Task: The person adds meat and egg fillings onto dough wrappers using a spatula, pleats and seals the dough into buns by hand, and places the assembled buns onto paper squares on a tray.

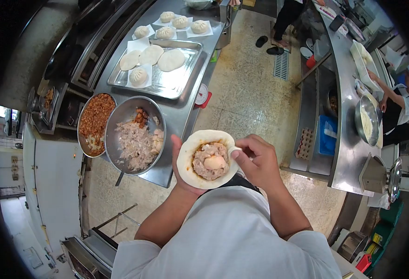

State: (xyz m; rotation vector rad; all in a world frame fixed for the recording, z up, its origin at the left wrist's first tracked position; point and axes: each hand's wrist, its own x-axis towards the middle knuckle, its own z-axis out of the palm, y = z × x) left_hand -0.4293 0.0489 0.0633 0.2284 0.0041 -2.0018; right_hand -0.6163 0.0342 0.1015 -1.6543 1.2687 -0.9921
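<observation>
The filled wrapper is held up in front of the white shirt, out past the edge of the steel table and above the open tiled floor. The table's long edge runs up and away on the left, and the counter stands across the aisle on the right, so the hands have open room around them.

The left hand is cupped around the side and underside of the wrapper, its thumb upright at the rim. The right hand pinches the opposite rim between thumb and forefinger (a small fold of dough shows there). The wrapper is round, pale and soft-looking; pinkish minced filling sits in its middle, with a smooth, pale orange lump on top and brown sauce around it.

Near the table's close end, the shiny steel bowl holds pale mince, a reddish-brown clump and some pale orange pieces. Just beside it, another metal bowl holds reddish-brown chopped filling. Farther up, the rectangular metal tray carries three flat dough rounds and one pleated bun on white paper. Beyond the tray, five more buns rest on paper squares.
</observation>
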